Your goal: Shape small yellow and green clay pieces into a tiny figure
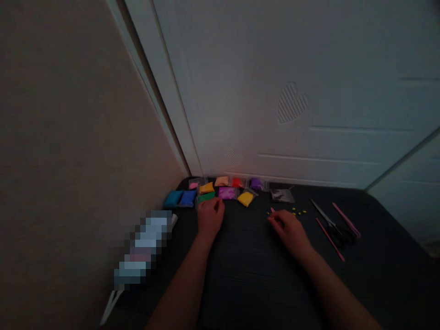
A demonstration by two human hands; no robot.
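My left hand [210, 216] is closed in a loose fist, fingertips together, just in front of a green clay packet [206, 197]. Whatever it may hold is hidden. My right hand [288, 229] is pinched shut near the table's middle. Beyond its fingertips pokes the pink tip of a thin modelling tool [272, 210], its remaining length covered by the hand. Close to these fingers lie several tiny yellow-and-dark pieces [299, 213]. A yellow clay packet [246, 198] and a magenta clay packet [227, 193] sit between and behind the hands.
More clay packets, including a blue one [187, 198] and a grey one [282, 195], line the back of the dark table [247, 279]. Scissors [332, 223] and pink tools [330, 239] lie at right. A blurred-out object [144, 250] is at left, by the wall.
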